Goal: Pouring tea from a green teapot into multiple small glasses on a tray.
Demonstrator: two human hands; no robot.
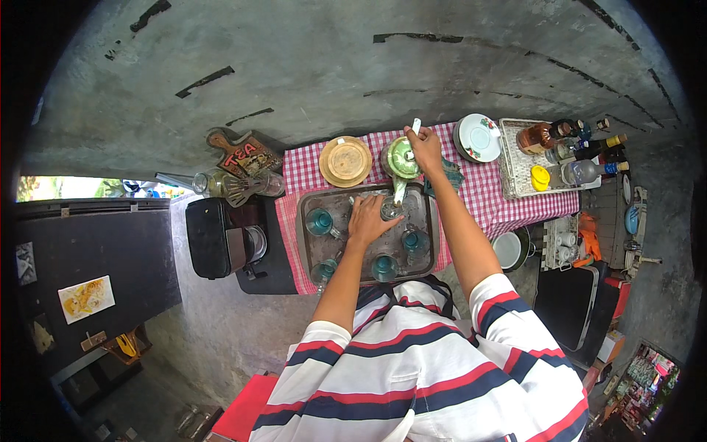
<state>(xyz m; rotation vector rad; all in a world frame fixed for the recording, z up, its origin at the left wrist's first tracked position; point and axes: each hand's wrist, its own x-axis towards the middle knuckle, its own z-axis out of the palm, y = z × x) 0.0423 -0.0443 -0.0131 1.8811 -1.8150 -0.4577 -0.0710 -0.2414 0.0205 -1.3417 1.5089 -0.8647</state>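
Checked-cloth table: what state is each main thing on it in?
Teapot: held by the right hand, spout toward the glass.
Glass: left hand around it, fill unclear.
Blue cups: standing on the tray, fill unclear.
Tray: lying flat.
White plates: stacked.
Bottles: standing in the white basket.
Brown dish: resting on the cloth.

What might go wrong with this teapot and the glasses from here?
The green teapot, held by the right hand, has its spout over the glass at the left hand. A missed stream could wet those fingers and perhaps scald them; the pictures don't show how hot any contents are.

The left forearm passes close to the near-left mug, so drawing it back carelessly might knock that over.
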